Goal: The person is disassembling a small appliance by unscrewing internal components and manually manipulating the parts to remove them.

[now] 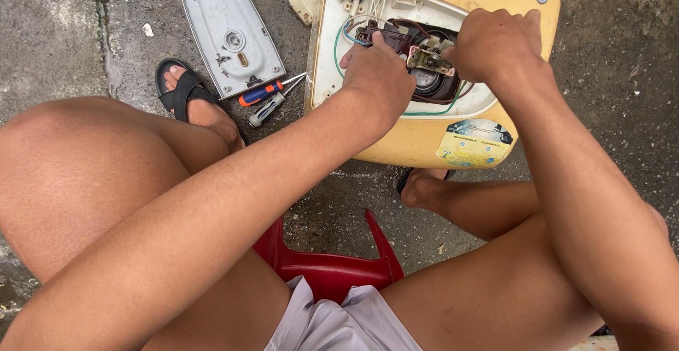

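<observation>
On a red plastic stool (332, 270) low over rough, damp grey concrete (622, 75), a person sits with bare knees spread; the stool's seat is mostly hidden under pale shorts (339, 323) and thighs. One foot in a black sandal (180, 96) rests on the ground at the left, while the other foot (424, 188) is tucked partly beneath the yellow appliance housing (417, 146) lying open just ahead.

Inside its white-rimmed opening sits a dark electrical assembly (424, 68) with green and blue wires; much of it is covered by the hands, so its parts are hard to make out. The left hand (378, 75) presses its thumb and curled fingers against the assembly's left end. The right hand (495, 43) is closed over the assembly's right side beside a small metal bracket (428, 60); what its fingertips pinch cannot be seen.

Left of the housing lie two screwdrivers (272, 100), one orange-handled, just beside a detached grey cover plate (226, 29). A white plug (300, 1) lies farther off, near the top edge.
</observation>
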